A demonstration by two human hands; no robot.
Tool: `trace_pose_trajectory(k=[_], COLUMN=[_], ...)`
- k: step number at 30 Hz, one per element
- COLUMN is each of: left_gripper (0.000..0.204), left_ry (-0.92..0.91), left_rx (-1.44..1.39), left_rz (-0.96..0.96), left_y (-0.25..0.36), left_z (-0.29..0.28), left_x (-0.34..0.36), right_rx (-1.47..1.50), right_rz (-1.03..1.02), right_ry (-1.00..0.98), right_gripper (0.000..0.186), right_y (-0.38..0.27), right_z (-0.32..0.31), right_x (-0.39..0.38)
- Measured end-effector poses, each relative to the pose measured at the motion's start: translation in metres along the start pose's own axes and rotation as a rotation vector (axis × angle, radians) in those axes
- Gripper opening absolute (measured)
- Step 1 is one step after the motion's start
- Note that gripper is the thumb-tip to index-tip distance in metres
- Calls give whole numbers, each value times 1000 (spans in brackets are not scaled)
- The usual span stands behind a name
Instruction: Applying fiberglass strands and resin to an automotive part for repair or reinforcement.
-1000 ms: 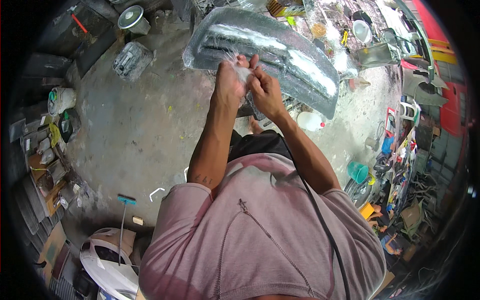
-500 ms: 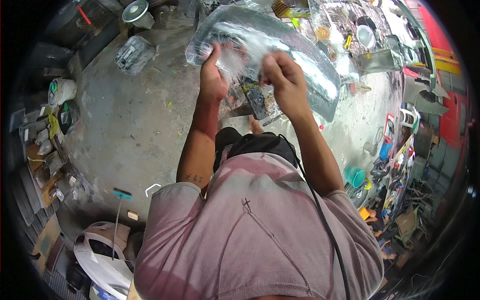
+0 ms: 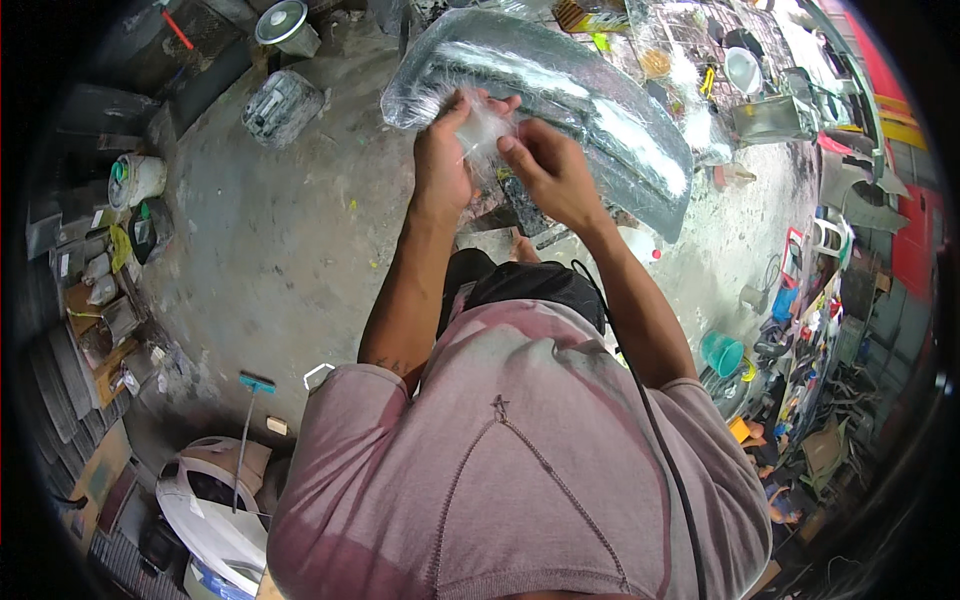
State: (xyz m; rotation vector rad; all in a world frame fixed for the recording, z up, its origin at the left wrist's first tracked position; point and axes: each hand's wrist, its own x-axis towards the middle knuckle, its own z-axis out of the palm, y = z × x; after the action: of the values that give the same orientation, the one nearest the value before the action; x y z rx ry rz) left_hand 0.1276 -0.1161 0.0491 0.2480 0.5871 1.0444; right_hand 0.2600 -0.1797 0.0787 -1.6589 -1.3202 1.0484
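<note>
A wispy white tuft of glass fibre [image 3: 484,132] is between my hands, in front of my body. My left hand [image 3: 445,150] cups it, fingers curled around its far side. On the other side, my right hand [image 3: 555,170] pinches its edge between thumb and bent fingers. Just beyond both hands lies a long, curved, glossy moulded part [image 3: 600,115], silvery and translucent, with loose fibres over its surface. Where the hands overlap it, part of its near edge is hidden.
A work table [image 3: 725,85] at the far right carries a white bowl [image 3: 742,72] and a metal tray [image 3: 775,120]. Lidded bucket [image 3: 283,25] and grey container [image 3: 284,107] stand at the far left. A teal bucket [image 3: 722,353] is at right, a broom [image 3: 245,430] at lower left.
My right hand has come in closer to the left, and the fibre between them is bunched smaller. The left hand has turned and curled more around it. The view has shifted slightly.
</note>
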Motion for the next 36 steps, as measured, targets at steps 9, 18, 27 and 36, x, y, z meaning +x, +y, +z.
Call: trace_pose_trajectory(k=[9,18,27,36], left_gripper=[12,26,38,16], left_ry=[-100,-85,-117,402], left_rx=[-544,-96,411,391], left_rz=[-132,71,48,244], left_y=[-14,40,-12,-3], left_z=[-66,-56,1,-26], left_x=[52,22,-24,9], right_rx=[-186,272,99,17], right_rz=[-411,0,-44,-87], right_ry=[110,43,134,286], right_gripper=[14,35,31,25], right_y=[10,16,19,11], right_z=[24,-12,7,14], right_x=[-16,-31,-8,-25])
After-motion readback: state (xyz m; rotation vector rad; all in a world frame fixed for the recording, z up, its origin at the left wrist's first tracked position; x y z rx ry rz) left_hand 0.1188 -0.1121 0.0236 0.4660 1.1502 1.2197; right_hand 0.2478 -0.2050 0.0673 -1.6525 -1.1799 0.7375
